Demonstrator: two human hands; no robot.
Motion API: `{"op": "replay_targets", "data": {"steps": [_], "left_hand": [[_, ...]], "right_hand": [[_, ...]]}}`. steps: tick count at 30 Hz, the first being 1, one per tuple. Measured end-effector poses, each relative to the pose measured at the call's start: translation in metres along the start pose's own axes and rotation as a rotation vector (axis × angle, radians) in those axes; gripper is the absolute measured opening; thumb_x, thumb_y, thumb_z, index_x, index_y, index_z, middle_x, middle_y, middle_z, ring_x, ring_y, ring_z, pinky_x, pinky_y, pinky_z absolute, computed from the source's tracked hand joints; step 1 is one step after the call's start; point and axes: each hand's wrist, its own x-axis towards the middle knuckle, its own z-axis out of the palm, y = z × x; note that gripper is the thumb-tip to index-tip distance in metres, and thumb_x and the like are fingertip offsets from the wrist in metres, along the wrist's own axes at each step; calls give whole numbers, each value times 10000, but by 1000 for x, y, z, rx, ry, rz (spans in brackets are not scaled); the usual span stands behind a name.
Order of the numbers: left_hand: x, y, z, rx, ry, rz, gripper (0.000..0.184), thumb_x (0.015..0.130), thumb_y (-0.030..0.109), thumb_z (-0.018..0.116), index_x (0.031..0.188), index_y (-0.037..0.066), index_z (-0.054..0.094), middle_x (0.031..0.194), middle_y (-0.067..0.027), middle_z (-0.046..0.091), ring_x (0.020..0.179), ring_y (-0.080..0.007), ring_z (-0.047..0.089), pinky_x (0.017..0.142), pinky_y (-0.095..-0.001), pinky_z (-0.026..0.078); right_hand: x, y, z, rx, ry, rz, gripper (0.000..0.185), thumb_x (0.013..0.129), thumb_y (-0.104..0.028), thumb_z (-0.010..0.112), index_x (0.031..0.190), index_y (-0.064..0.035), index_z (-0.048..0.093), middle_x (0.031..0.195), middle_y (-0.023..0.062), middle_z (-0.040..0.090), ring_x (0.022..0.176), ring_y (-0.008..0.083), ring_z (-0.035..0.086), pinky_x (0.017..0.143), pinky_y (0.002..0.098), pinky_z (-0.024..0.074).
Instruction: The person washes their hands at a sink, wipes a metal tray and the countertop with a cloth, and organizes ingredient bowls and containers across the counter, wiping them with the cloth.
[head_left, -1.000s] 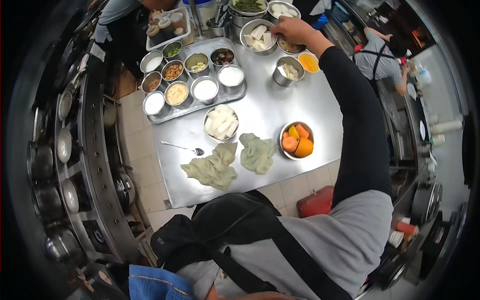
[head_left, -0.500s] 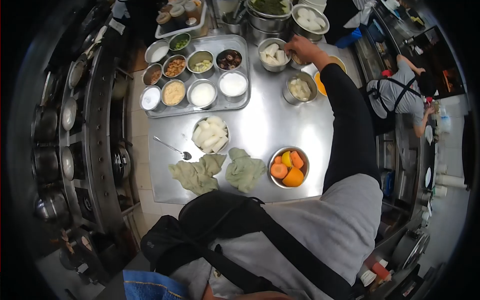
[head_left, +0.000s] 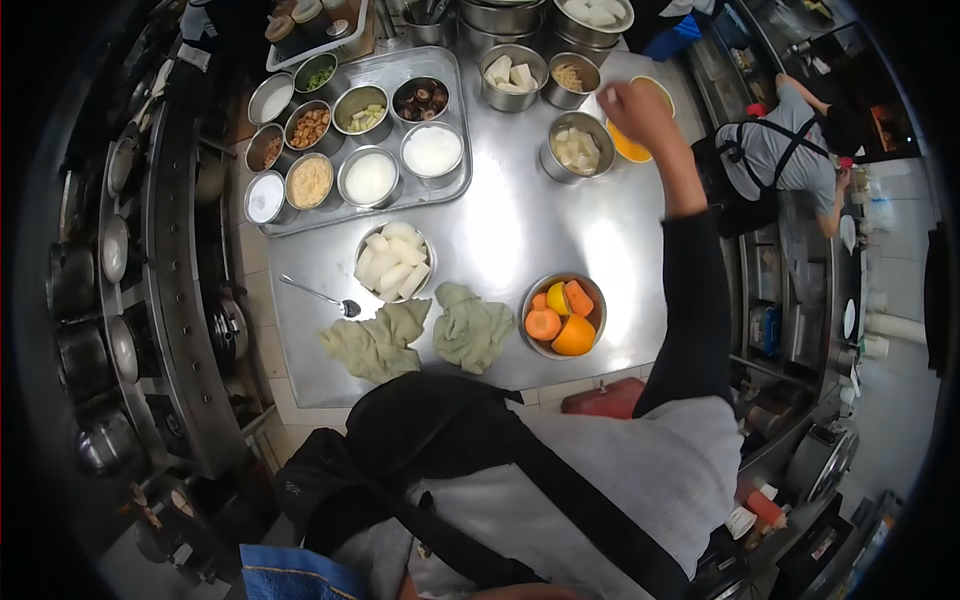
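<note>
Because the right grip (head_left: 640,112) covers part of the orange-filled bowl (head_left: 661,92), contact between the two cannot be confirmed. The fingers curl inward; whether they pinch anything cannot be told from this view. The left grip is out of view.

Location: the orange-filled bowl sits beside the right edge of the desk (head_left: 500,230), toward the far right corner. The shred pot (head_left: 571,101) stands just left of the grip, nearer the far edge. The chunk pot (head_left: 578,178) stands on the nearer side, also left of the bowl.

Handling, orange-filled bowl: the orange contents (head_left: 630,148) look smooth and possibly fluid, so treat them as liable to spill. Judge the bowl light and rigid. Hold opposite sides of the rim and keep it level.

Handling, shred pot: the metal wall appears stiff and smooth, and likely slippery if wet. Take the pot by its outer wall. The pale shreds (head_left: 568,76) look light and loose; pinch small amounts from the top.

Handling, chunk pot: judge this the heavier vessel. Support the wall on both sides; its pale chunks are probably soft and slick.
</note>
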Motion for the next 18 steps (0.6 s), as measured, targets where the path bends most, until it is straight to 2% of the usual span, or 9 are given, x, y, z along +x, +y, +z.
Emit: {"op": "replay_targets", "data": {"steps": [2, 5, 7, 9, 15, 18], "left_hand": [[13, -5, 3, -20, -7, 15, 238, 953, 208, 622, 1121, 42, 596, 756, 12, 535, 664, -83, 487, 609, -249, 424], [33, -11, 0, -44, -25, 50, 235, 953, 210, 622, 1117, 43, 597, 755, 13, 535, 664, -83, 486, 608, -249, 423], [54, -9, 1, -64, -44, 85, 234, 953, 211, 622, 1114, 43, 598, 755, 13, 534, 664, -82, 485, 608, -248, 422], [74, -7, 0, -76, -65, 125, 232, 954, 212, 622, 1111, 43, 599, 755, 13, 534, 664, -82, 484, 608, -248, 422], [126, 15, -12, -79, -93, 231, 228, 954, 216, 622, 1103, 44, 602, 754, 15, 532, 664, -81, 482, 607, -248, 420], [134, 25, -15, -90, -70, 251, 226, 955, 218, 622, 1099, 45, 604, 754, 15, 532, 664, -80, 481, 607, -248, 419]], "right_hand": [[-54, 10, 15, 68, -63, -92, 207, 837, -207, 660, 978, -61, 701, 909, 193, 690, 849, 352, 672, 767, 417, 525], [-101, 3, 67, 226, -6, 19, 200, 817, -212, 694, 943, -56, 705, 823, 200, 687, 795, 353, 676, 733, 426, 522], [-105, -6, 95, 331, 91, 81, 210, 808, -218, 713, 939, -54, 705, 798, 203, 683, 792, 355, 674, 732, 425, 519], [-103, -12, 110, 315, 216, 5, 201, 814, -187, 733, 963, -55, 705, 800, 186, 686, 741, 323, 682, 686, 391, 529], [-80, -50, 140, 299, 349, -20, 207, 782, -238, 757, 901, -74, 714, 817, 176, 693, 741, 342, 677, 692, 424, 527], [-71, -77, 140, 376, 325, 48, 188, 785, -235, 741, 891, -81, 718, 825, 168, 698, 778, 342, 678, 723, 423, 528]]}}
